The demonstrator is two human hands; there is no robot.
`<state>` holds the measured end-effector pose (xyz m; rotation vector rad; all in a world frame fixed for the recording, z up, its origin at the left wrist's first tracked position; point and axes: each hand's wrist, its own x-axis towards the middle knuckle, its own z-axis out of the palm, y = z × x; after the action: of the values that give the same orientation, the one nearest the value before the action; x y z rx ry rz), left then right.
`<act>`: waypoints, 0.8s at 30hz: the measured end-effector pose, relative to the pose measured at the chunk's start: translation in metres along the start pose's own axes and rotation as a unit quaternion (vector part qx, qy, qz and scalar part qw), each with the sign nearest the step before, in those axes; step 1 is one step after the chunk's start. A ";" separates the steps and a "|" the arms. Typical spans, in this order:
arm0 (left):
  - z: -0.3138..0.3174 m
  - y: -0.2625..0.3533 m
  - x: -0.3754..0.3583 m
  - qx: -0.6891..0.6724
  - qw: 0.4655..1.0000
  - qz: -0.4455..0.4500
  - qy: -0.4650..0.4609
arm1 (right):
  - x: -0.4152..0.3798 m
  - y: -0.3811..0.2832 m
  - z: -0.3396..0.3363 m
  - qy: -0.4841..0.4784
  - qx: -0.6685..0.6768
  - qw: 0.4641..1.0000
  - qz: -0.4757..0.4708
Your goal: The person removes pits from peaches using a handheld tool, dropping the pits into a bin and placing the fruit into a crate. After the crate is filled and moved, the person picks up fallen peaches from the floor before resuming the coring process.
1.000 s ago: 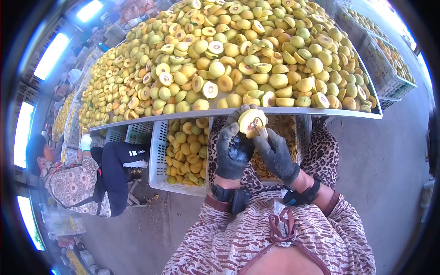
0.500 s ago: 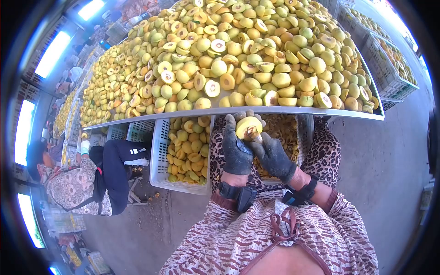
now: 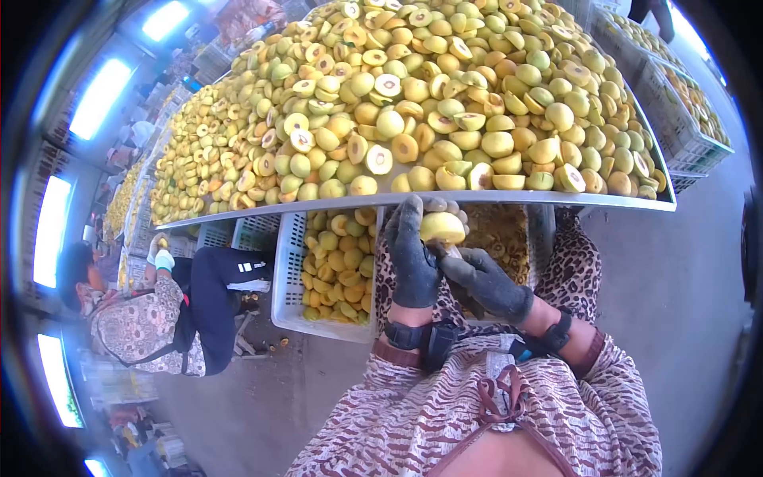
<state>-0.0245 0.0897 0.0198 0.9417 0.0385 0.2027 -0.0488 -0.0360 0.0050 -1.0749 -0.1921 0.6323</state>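
My left hand (image 3: 415, 254), in a dark glove, holds a halved yellow fruit (image 3: 442, 228) below the metal edge of the table (image 3: 477, 196). My right hand (image 3: 486, 282), also gloved, is closed around a small tool whose pale part (image 3: 453, 252) shows just under the fruit; its tip is hidden. Above both hands a large heap of halved yellow-green fruit (image 3: 389, 123) covers the tabletop, some halves showing brown pits or hollows.
A white crate (image 3: 284, 278) of fruit halves stands left of my legs. Beneath my hands is a container of brownish scraps (image 3: 501, 230). A seated person (image 3: 151, 326) works at the far left. Stacked crates (image 3: 675, 119) of fruit stand at the right.
The fruit half has tilted in my left hand, so its cut face with the brown centre no longer faces the camera. The whole view has shifted slightly.
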 end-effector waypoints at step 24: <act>0.003 0.046 -0.031 0.049 0.998 -0.022 -0.027 | -0.005 0.009 -0.001 -0.175 0.058 0.978 0.101</act>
<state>-0.0616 0.1074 0.0570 1.0433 0.0205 0.1352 -0.0554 -0.0366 -0.0026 -0.8715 -0.3492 1.0046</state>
